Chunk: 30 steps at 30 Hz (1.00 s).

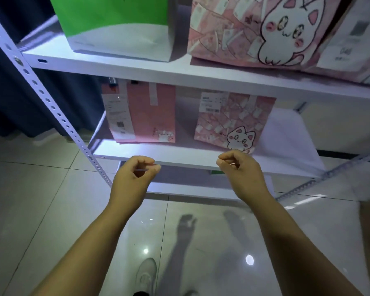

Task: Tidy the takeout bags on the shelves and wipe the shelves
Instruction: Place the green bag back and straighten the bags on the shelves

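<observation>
I hold both hands out in front of the rack, side by side with a gap between them. My left hand (135,174) and my right hand (237,167) both have their fingers curled in, with thumb near fingertips. A thin bright line shows inside each curl, but I cannot tell if they pinch something or hold nothing.

The hands are low, right in front of the front edge of the lower shelf (169,154). They touch no bag. Two bags stand on that shelf, well apart from each other. The plain pink bag (141,114) with white labels is up and a bit left of my left hand. The small cat bag (229,122) is just above my right hand, close to it.

The upper shelf (137,69) is far above the hands. On it stand a green and white bag (115,28) on the left and a big cat bag (254,35) beside it.

Under my arms is the shiny tile floor (41,189), and one white shoe (146,274) shows there.
</observation>
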Tool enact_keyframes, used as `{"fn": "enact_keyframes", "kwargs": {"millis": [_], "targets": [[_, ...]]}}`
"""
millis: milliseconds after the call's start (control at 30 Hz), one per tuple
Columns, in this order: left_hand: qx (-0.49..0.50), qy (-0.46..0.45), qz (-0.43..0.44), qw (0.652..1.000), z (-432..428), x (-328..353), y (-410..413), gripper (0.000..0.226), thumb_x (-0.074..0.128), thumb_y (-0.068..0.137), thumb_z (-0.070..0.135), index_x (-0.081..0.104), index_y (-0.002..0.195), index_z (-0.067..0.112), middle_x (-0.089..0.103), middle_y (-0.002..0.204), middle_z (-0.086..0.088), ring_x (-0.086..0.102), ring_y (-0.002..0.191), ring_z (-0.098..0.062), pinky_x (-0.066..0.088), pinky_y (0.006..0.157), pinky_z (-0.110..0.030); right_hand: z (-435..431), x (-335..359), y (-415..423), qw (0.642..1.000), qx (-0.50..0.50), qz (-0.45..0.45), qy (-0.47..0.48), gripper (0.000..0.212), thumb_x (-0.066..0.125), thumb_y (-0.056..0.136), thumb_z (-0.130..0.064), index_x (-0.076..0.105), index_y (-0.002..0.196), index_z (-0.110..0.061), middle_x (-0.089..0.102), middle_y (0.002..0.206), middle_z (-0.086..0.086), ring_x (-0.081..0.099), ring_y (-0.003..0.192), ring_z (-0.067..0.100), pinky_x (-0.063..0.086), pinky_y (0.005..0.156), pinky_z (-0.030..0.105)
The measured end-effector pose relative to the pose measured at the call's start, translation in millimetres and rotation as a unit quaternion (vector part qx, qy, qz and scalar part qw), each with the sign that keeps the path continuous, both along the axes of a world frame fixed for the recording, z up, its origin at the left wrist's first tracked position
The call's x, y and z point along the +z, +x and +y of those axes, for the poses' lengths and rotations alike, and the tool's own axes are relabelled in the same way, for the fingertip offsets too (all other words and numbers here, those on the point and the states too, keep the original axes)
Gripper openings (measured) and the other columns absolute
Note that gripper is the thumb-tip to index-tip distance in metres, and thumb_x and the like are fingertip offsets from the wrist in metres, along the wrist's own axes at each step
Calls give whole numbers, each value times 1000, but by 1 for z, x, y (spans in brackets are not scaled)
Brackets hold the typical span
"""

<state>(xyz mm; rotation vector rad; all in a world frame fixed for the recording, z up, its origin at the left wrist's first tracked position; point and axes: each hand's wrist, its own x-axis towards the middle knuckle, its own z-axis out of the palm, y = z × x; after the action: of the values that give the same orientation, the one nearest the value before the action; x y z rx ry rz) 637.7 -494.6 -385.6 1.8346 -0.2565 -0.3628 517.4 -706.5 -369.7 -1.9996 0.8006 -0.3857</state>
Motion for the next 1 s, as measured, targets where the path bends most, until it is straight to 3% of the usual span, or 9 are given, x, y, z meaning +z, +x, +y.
{"fn": "enact_keyframes", "kwargs": {"millis": [200, 500, 1000], "targets": [[-8, 0, 2, 1000, -15, -9, -27, 9, 70, 81, 27, 64, 87, 30, 67, 87, 5, 63, 87, -15, 54, 82, -48, -21, -7, -24, 1000, -10, -1, -6, 9, 61, 85, -27, 62, 77, -32, 63, 79, -16, 58, 74, 0, 46, 67, 22], [-6, 13, 1, 1000, -22, -14, -44, 10, 69, 81, 27, 63, 88, 30, 66, 88, 4, 63, 87, -14, 54, 82, -46, -34, -19, -38, 1000, 9, -17, 11, 10, 63, 85, -26, 63, 78, -32, 64, 79, -16, 59, 77, 1, 53, 73, 31], [-35, 59, -4, 998, -19, -42, -11, 10, 69, 82, 26, 64, 91, 26, 67, 88, 4, 63, 86, -17, 54, 81, -45, -27, -56, -22, 998, 10, 4, 56, 6, 60, 86, -25, 63, 81, -28, 64, 80, -13, 57, 73, -4, 41, 63, 10]]}}
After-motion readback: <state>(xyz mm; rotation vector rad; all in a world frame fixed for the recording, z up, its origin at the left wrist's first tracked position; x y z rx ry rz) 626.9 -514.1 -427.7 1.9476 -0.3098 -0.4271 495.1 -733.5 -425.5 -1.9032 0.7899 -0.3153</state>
